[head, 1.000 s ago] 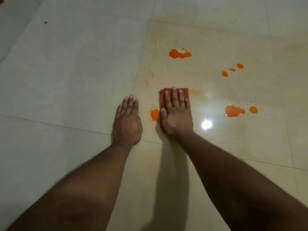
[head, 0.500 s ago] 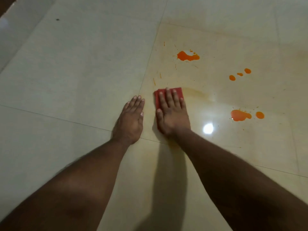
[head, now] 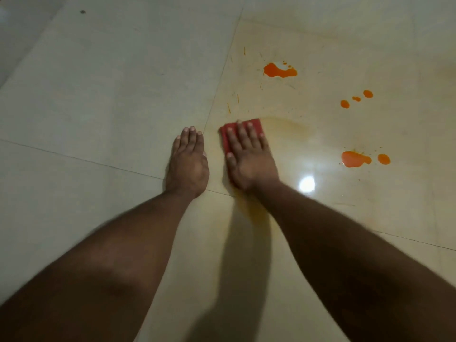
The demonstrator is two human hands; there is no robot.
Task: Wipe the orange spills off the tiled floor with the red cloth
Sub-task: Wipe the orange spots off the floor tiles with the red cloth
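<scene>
My right hand (head: 249,156) presses flat, fingers straight, on the folded red cloth (head: 255,124), which shows only along its far and left edges. My left hand (head: 188,161) rests flat on the cream floor tile (head: 111,95) just left of the cloth. A large orange spill (head: 280,70) lies farther away. Three small orange drops (head: 356,98) sit to the far right. Another orange puddle (head: 355,159) with a drop (head: 384,159) beside it lies right of my right hand. A faint yellowish smear (head: 288,125) trails right of the cloth.
Thin orange streaks (head: 229,107) mark the tile beyond the cloth near a grout line (head: 222,75). A bright light reflection (head: 306,184) shines on the glossy tile to the right. A small dark speck (head: 82,11) lies far left.
My right hand slid the cloth left over the orange spot between my hands; that spot is gone from view. A smear shows right of the cloth. My left hand stayed flat.
</scene>
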